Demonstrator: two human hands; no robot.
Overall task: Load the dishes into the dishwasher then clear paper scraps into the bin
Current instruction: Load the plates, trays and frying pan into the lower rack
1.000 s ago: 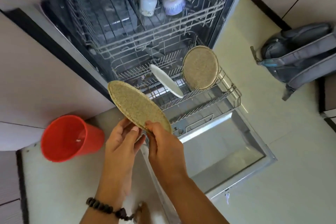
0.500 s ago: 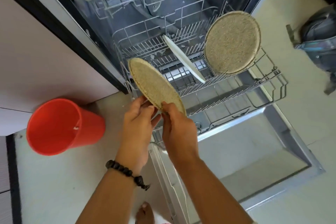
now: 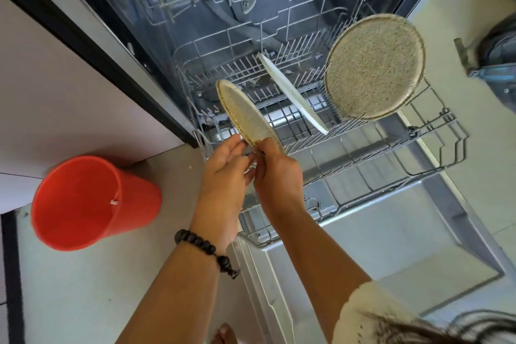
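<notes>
Two hands hold one speckled plate [image 3: 245,114] by its near edge, over the left end of the dishwasher's pulled-out lower rack [image 3: 435,148]. The right hand [image 3: 279,170] pinches the plate's rim between thumb and fingers, its grip closed on the plate. The left hand [image 3: 226,173], with a dark bead bracelet [image 3: 206,248] on its wrist, touches the underside of the same edge with nearly straight fingers; whether its thumb presses the plate I cannot tell. The plate is tilted steeply, nearly edge-on to the camera, its far rim down among the rack's tines.

Further right in the same rack a white plate [image 3: 293,92] stands on edge, leaning, and beyond it a second speckled plate [image 3: 374,67] stands upright with its face to the camera. The three plates are apart from one another. The dishwasher door [image 3: 391,246] lies folded down under the rack.

A red bin [image 3: 92,201] stands on the floor to the left of the dishwasher, its mouth tipped toward the camera, with a small white scrap at its inner wall. A grey bag [image 3: 499,58] shows at the right edge.
</notes>
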